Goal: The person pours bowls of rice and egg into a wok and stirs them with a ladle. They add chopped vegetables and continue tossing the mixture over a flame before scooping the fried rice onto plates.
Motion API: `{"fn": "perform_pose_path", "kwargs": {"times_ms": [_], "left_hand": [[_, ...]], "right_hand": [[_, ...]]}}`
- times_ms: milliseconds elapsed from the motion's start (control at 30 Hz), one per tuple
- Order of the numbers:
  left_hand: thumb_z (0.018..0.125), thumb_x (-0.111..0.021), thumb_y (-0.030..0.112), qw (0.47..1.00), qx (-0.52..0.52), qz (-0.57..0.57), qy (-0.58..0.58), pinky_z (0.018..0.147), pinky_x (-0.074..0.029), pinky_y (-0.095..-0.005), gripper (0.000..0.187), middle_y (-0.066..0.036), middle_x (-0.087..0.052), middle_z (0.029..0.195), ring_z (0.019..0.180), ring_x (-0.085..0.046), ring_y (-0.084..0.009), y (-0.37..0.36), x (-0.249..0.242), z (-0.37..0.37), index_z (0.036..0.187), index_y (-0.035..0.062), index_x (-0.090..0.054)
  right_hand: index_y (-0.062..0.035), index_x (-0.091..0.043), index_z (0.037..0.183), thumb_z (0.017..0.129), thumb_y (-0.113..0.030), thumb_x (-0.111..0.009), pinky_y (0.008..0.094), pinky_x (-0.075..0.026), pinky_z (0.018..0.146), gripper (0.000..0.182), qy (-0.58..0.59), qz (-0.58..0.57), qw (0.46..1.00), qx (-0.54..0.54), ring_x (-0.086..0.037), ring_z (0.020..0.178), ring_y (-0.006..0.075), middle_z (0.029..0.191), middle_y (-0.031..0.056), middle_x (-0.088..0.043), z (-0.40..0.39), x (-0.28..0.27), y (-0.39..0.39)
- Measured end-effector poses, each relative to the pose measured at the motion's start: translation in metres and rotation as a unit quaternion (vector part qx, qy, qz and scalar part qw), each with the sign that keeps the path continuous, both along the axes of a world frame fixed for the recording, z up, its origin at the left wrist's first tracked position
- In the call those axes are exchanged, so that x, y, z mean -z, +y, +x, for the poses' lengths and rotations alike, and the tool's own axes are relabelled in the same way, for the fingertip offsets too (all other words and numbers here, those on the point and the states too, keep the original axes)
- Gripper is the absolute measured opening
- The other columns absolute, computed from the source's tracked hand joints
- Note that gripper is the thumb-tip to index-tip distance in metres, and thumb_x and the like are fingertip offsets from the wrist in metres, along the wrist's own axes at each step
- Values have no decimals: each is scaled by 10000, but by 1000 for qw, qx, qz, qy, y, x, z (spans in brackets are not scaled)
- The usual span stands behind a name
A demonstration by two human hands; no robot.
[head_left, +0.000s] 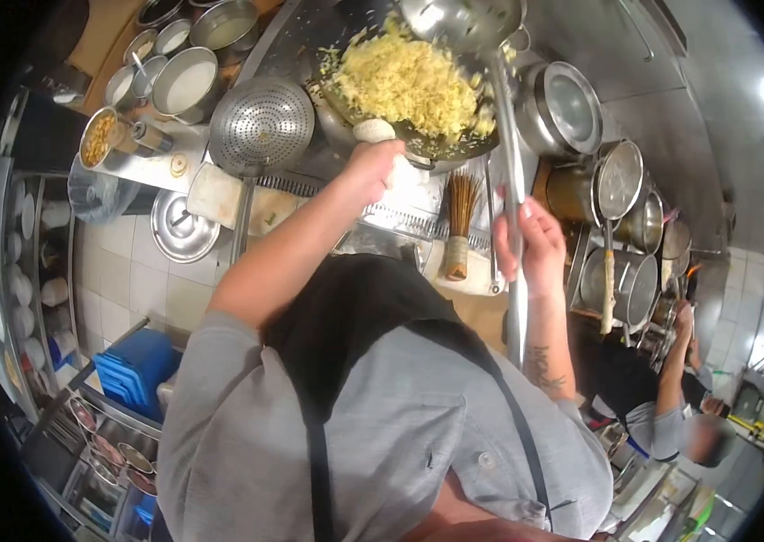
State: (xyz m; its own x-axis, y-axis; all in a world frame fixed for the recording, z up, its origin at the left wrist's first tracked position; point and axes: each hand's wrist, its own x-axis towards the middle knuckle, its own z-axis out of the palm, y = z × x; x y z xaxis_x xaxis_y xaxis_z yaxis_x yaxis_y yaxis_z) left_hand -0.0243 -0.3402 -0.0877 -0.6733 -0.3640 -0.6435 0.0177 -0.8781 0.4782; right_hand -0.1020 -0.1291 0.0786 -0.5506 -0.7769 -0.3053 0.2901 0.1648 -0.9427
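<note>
A wok (436, 155) on the stove holds a heap of yellow fried rice (409, 81), some grains in the air around it. My left hand (377, 170) is closed around a white cloth (397, 172) at the wok's near rim. Whatever the cloth covers there is hidden. In my right hand (534, 242) is the long metal handle of a ladle (507, 135). Its large bowl hangs over the far right side of the wok. Between my hands, a bamboo wok brush (461, 226) lies on the stove front.
Left of the wok are a perforated skimmer (262, 125) and several metal pots (185, 81). Stacked bowls (572, 107) and a strainer (619, 181) stand at right. A metal lid (184, 224) sits lower left. Another person (662, 411) works at the far right near a flame.
</note>
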Motion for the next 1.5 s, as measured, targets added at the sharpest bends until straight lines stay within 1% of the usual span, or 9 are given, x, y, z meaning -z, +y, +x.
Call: {"fn": "perform_pose_path", "kwargs": {"times_ms": [200,400,600,833,933,1067,1233,1400,1500], "left_hand": [[833,-644,105,991,17,99,92,671,-575,-445,246,-145,-634,896,777,-668,-274,-15,29,-8,1030,-20,-565],[802,-651,49,994,10,97,51,698,-578,-458,262,-149,-636,937,804,-673,-285,-11,53,-14,1036,-23,-557],[847,-607,98,995,3,71,65,802,-575,-404,237,-136,-653,979,883,-673,-262,-6,45,-11,1053,-13,-571],[900,-573,142,995,71,52,44,791,-582,-394,248,-151,-664,1010,888,-679,-283,-15,24,-16,1087,-21,-568],[885,-548,131,995,83,60,14,767,-581,-433,265,-175,-647,1029,886,-673,-313,-9,44,-21,1096,-29,-540],[860,-512,89,994,37,100,8,691,-590,-508,224,-242,-621,1043,880,-674,-363,43,10,24,1073,18,-517],[857,-436,12,998,-8,56,-29,844,-565,-526,335,-266,-594,1103,1011,-635,-392,75,-87,56,1172,-102,-442],[883,-474,61,999,31,6,7,873,-554,-490,299,-263,-595,1130,993,-647,-373,38,-5,8,1106,-134,-509],[854,-449,-13,996,37,31,68,959,-506,-507,394,-236,-563,1227,1139,-579,-362,76,32,63,1243,-71,-465]], "right_hand": [[-101,-497,1051,1003,-198,-449,193,-290,307,119,-331,47,939,81,-363,404,59,627,2,-443,-44,87,-62],[-26,-520,1190,962,-218,-535,299,-354,339,298,36,180,981,66,-424,425,96,628,13,-496,-107,82,-93],[0,-532,1195,914,-202,-551,427,-524,602,347,536,203,819,-7,-667,686,345,755,231,-649,-174,157,-133],[-74,-500,1344,901,-179,-566,435,-499,797,460,511,91,843,-138,-628,879,449,929,300,-625,-116,148,-33],[-80,-500,1355,898,-192,-590,376,-494,836,479,403,325,854,-54,-642,928,408,1008,288,-636,-80,111,5],[-80,-535,1327,903,-93,-583,335,-495,780,427,428,206,879,-34,-677,829,249,935,270,-651,-57,35,66],[-117,-609,1257,925,-135,-566,379,-453,632,335,408,379,796,-238,-548,560,276,736,225,-601,-74,-87,82],[-210,-541,1337,949,-171,-453,454,-539,700,400,446,516,715,-157,-661,791,358,912,174,-681,-62,43,3],[-212,-472,1397,935,-223,-561,418,-493,591,470,464,238,853,30,-623,597,305,685,180,-614,-28,139,22]]}}
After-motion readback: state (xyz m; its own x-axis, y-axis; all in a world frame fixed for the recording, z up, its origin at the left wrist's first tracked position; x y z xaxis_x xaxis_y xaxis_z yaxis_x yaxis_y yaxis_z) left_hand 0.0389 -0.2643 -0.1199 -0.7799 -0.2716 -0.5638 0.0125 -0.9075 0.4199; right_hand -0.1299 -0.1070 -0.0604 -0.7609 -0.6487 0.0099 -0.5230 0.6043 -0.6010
